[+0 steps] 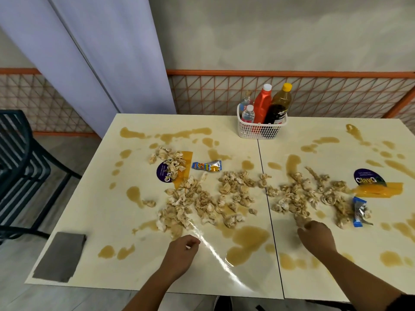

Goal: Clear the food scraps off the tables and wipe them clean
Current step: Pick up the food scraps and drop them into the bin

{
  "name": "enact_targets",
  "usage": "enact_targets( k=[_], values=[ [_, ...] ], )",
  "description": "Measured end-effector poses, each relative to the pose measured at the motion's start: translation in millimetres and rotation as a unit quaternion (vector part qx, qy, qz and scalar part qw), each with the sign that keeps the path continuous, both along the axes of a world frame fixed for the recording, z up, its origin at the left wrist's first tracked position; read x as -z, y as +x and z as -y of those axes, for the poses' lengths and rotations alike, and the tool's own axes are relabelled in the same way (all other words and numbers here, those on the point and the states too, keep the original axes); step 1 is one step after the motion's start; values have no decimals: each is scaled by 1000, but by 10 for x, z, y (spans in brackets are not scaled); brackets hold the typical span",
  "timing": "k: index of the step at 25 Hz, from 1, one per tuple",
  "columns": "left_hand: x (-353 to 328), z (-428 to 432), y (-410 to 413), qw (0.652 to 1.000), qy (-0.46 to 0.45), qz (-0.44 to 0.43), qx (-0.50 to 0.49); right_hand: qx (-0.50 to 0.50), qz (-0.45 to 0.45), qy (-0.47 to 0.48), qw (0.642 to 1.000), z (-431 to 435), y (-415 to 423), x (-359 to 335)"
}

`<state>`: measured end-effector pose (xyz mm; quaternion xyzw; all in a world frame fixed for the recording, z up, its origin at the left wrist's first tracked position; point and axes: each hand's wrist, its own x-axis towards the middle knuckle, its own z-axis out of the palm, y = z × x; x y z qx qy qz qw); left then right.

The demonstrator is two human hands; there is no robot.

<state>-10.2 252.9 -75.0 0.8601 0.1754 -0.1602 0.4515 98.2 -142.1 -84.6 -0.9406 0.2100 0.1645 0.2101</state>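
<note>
The scraps [202, 198] are crumpled, beige-white lumps, some stained tan, strewn in a band from 9 to 3 o'clock across the left bench [85, 209] and right bench [348, 162], which stand edge to edge. They look light, soft and probably damp where they sit in the brown spills [249, 236], so they should squash and cling rather than roll. Raking them into a heap and taking handfuls from the top seems better than picking single bits.

The wet ones may tear or smear (the puddles will spread if dragged through). Two foil wrappers, one [206, 165] at 11 o'clock and one [359, 212] at 3, look stiff and slick; pinching an edge should lift them.

The right grip [314, 234] is at 4 o'clock, fingers curled down over the nearest lump; whether it has closed on it I cannot tell. The left grip [182, 250] is at 6 o'clock, loosely curled, thumb and forefinger close together beside a glossy clear film [215, 254] on the bench; whether it pinches that film I cannot tell.

A grey cloth [59, 257] lies flat at 7 o'clock, untouched.
</note>
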Motion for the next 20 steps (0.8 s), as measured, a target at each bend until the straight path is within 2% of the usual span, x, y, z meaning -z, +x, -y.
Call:
enact_targets(
  k=[4,7,9,11,12,16,20],
  values=[
    [44,28,65,1000,0,2,11,79,98,92,988,-483,-209,-242],
    [81,69,119,1000,-1,5,18,93,68,208,971,-837,-308,-276],
    [111,79,142,1000,8,2,26,148,20,385,911,-1083,-342,-328],
    [139,74,140,999,26,-1,29,189,-38,504,842,-1290,-369,-390],
    [150,63,126,999,36,-2,28,190,-55,529,825,-1371,-378,-399],
    [221,-19,1,996,88,-2,-9,187,-84,567,798,-1566,-423,-475],
    [342,-190,-76,983,151,53,-90,191,-121,582,781,-1645,-466,-542]
  ],
)
